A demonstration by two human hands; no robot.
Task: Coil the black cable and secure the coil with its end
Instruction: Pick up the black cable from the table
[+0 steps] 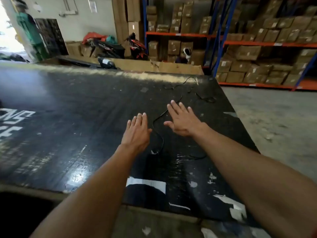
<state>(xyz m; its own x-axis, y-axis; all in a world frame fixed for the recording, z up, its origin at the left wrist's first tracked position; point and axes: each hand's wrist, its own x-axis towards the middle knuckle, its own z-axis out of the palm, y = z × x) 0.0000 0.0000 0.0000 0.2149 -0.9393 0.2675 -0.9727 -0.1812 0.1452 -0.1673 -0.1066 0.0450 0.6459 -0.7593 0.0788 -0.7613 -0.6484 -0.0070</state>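
A thin black cable [159, 134] lies loose and uncoiled on the black table [85, 117]. It snakes from the far right corner down between my two hands and on to a near end close to my left wrist. My left hand [137, 131] hovers flat just left of the cable, fingers extended and holding nothing. My right hand [182, 120] is spread flat just right of the cable, its fingertips over a stretch of it, and it is empty. Part of the cable is hard to make out against the dark surface.
The table's right edge drops to a concrete floor [274, 117]. Behind the table stand a flattened cardboard box [163, 66], shelving racks [257, 43] full of cartons, and a person in green [29, 28] at the far left. White tape patches [145, 183] mark the near tabletop.
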